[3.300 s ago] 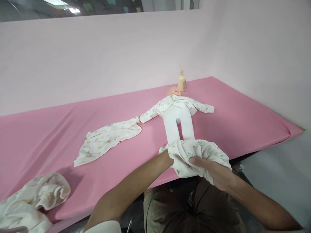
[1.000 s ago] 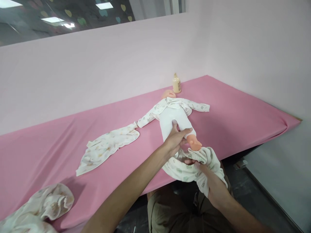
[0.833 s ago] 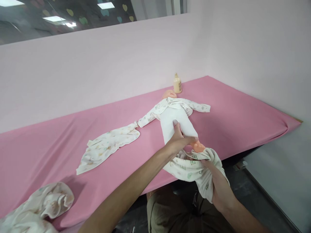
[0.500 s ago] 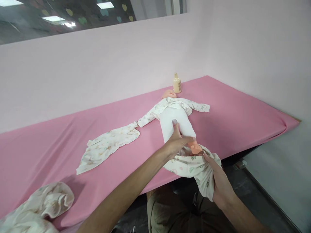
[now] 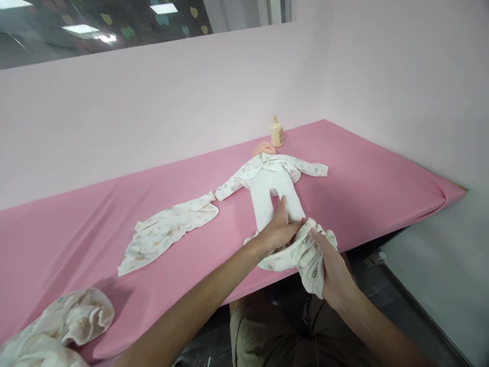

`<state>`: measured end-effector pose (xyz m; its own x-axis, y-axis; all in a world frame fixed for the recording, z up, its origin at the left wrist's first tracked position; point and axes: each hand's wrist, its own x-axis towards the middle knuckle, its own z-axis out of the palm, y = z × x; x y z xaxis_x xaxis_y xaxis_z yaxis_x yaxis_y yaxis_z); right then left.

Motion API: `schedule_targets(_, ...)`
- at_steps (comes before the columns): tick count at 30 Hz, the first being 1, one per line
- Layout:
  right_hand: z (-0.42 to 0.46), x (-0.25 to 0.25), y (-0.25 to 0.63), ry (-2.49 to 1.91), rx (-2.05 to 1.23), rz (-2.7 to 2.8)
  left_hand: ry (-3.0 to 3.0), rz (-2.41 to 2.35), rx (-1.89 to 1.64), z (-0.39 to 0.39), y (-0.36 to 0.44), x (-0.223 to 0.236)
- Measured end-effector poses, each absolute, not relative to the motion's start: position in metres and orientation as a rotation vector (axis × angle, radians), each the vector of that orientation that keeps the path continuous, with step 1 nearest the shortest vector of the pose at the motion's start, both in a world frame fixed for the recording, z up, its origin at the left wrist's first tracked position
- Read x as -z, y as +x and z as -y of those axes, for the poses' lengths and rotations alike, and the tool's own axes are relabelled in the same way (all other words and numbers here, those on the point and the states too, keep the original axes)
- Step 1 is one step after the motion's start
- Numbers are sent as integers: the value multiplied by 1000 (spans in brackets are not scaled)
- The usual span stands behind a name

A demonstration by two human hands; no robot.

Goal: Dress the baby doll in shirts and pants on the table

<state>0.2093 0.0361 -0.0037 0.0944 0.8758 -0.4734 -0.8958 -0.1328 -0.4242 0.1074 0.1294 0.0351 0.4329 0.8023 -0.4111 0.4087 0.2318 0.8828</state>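
A baby doll (image 5: 273,179) lies on its back on the pink table (image 5: 362,178), head away from me, in a printed white top with plain white legs. My left hand (image 5: 280,228) grips the doll's lower leg, thumb up between the legs. My right hand (image 5: 330,270) is closed on bunched printed baby trousers (image 5: 303,251), held over the doll's feet at the table's near edge. The feet are hidden inside the cloth.
A printed baby garment (image 5: 171,228) lies flat left of the doll. Another crumpled printed cloth (image 5: 57,326) sits at the near left corner. A small cream bottle (image 5: 277,133) stands behind the doll's head by the pink wall. The table edge runs just under my hands.
The doll's bare orange foot, visible a moment ago, is now covered by the trousers. My right hand has moved up and left with the cloth, toward the doll's legs.
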Motion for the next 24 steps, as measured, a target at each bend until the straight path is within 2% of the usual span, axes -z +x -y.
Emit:
schedule_targets(5,-45,-5,205,-775,-1507,41,1594,-1126,-525,-96,93,-37)
schedule_targets(11,-42,2,204,-814,-1556,184,2053,-1064,-306,-45,87,-47)
schedule_targets(18,-40,12,203,-898,-1582,184,2655,-1314,-243,-47,101,-21)
schedule_targets(24,-42,13,202,-851,-1589,232,3144,-1302,-172,-54,108,-10)
